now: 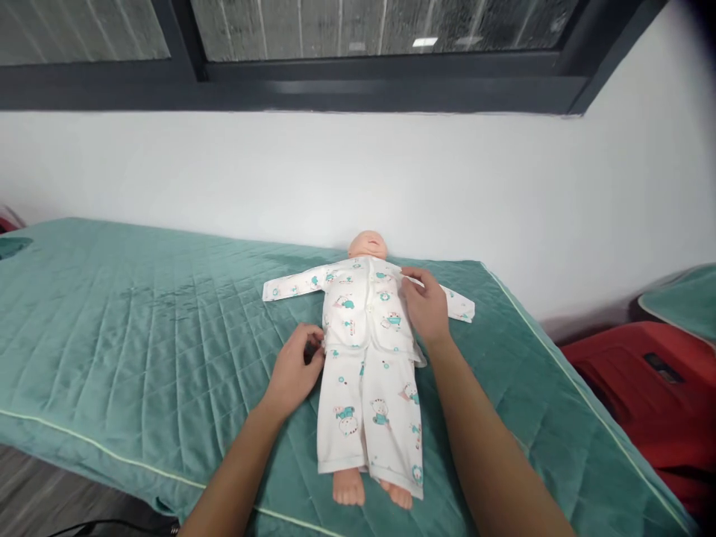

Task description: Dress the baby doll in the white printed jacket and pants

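A baby doll (368,245) lies on its back on a green quilted bed cover (224,313), its head by the wall and its bare feet toward me. It wears a white printed pajama top (358,306) and matching pajama pants (369,418); both sleeves stretch out sideways. My left hand (296,365) is closed at the lower left side of the top, fingertips pinching the cloth near the hem. My right hand (426,304) bends over the top's right side near the armpit, thumb and fingers closed on the cloth there. The doll's hands do not show outside the sleeves.
Behind the bed rises a white wall (168,179) with a dark-framed window (385,86) above. To the right stands a red plastic object (632,388) with green fabric (682,298) over it. A dark cable (112,523) runs at the lower left.
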`<state>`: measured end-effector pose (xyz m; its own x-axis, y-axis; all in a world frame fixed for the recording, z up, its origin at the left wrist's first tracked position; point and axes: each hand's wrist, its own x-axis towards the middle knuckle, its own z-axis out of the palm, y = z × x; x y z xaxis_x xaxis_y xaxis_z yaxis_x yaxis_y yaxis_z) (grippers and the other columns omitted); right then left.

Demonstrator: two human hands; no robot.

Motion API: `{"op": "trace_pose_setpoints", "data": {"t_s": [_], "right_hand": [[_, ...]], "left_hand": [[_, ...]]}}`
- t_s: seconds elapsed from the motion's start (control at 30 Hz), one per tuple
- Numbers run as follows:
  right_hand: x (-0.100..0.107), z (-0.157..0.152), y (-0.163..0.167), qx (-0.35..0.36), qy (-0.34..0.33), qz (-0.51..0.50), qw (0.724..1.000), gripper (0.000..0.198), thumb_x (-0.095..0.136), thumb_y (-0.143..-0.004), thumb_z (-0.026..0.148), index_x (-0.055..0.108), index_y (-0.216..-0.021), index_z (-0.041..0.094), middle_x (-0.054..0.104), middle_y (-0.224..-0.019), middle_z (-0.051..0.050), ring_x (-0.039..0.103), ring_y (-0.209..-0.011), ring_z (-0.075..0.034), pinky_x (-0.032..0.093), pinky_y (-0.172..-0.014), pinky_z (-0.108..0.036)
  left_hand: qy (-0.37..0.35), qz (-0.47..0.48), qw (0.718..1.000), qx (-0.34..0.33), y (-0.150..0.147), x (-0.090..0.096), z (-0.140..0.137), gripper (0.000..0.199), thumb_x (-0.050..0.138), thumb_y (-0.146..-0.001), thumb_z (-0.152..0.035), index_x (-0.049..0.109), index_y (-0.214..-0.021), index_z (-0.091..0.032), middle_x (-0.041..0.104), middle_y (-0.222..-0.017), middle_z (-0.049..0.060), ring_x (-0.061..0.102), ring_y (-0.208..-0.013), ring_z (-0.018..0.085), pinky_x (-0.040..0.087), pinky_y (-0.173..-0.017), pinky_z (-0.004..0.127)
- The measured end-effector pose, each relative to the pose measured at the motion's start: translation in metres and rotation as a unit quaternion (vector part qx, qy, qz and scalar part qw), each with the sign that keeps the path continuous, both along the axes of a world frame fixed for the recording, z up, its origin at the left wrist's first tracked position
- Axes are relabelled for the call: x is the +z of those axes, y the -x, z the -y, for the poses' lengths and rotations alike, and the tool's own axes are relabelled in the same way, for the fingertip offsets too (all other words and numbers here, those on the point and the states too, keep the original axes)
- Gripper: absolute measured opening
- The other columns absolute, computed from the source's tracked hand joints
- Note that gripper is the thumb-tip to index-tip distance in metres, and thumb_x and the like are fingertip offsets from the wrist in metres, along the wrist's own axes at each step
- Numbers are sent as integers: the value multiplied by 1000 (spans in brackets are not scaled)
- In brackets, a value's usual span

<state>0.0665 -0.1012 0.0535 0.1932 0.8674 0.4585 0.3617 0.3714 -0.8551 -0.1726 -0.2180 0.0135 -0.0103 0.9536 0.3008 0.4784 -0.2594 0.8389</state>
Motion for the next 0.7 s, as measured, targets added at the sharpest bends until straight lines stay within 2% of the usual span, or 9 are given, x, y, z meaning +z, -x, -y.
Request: {"op": "trace_pose_setpoints", "data": {"t_s": [0.1, 0.17, 0.3, 0.33, 0.43, 0.57, 0.7], "right_hand": [[-16, 15, -8, -44, 0, -28, 999, 28, 54, -83, 32, 65, -106, 20, 67, -115, -7, 61, -104, -22, 46, -98, -42], [-27, 29, -14, -62, 25, -21, 998, 30, 54, -83, 33, 64, -108, 20, 67, -115, -8, 61, -104, -23, 46, -98, -44], [-49, 51, -24, -63, 85, 22, 994, 33, 55, -80, 32, 62, -109, 19, 64, -117, -11, 59, -111, -26, 46, -99, -46], [-52, 54, -26, -58, 92, 19, 994, 33, 56, -79, 32, 62, -109, 19, 63, -118, -12, 58, -113, -27, 46, -100, -47], [-57, 56, -27, -45, 107, -26, 993, 31, 60, -75, 31, 64, -105, 20, 64, -115, -10, 58, -111, -28, 44, -102, -50], [-57, 49, -26, -39, 128, -86, 987, 26, 65, -70, 26, 66, -95, 22, 68, -101, -7, 61, -105, -28, 40, -106, -53], [-56, 41, -34, -36, 151, -184, 970, 21, 66, -72, 24, 62, -93, 22, 69, -103, -6, 64, -106, -26, 44, -108, -50]], "left_hand": [[-21, -16, 1000, 3, 0, -4, 7, 19, 56, -83, -18, 53, -101, -22, 57, -101, 3, 55, -93, 17, 43, -81, 29], [-23, -39, 999, 16, 0, -6, 6, 17, 57, -84, -21, 53, -100, -22, 57, -99, 3, 54, -92, 17, 43, -80, 30], [-44, -96, 994, 17, -1, -10, 5, 1, 51, -87, -22, 52, -87, -22, 55, -86, 0, 52, -80, 17, 41, -74, 29], [-53, -103, 993, 22, -1, -11, 5, 4, 50, -86, -21, 49, -83, -22, 53, -81, -1, 51, -76, 16, 39, -71, 29], [-71, -106, 991, 39, 0, -13, 8, 11, 49, -82, -17, 42, -75, -22, 49, -72, -3, 46, -68, 14, 34, -64, 27], [-71, -102, 992, 24, 1, -10, 11, 11, 48, -79, -15, 41, -73, -21, 47, -71, -3, 45, -67, 14, 32, -64, 26], [-63, -35, 997, -5, 4, -6, 13, 10, 46, -72, -11, 44, -73, -21, 48, -73, -3, 45, -69, 14, 35, -66, 26]]}}
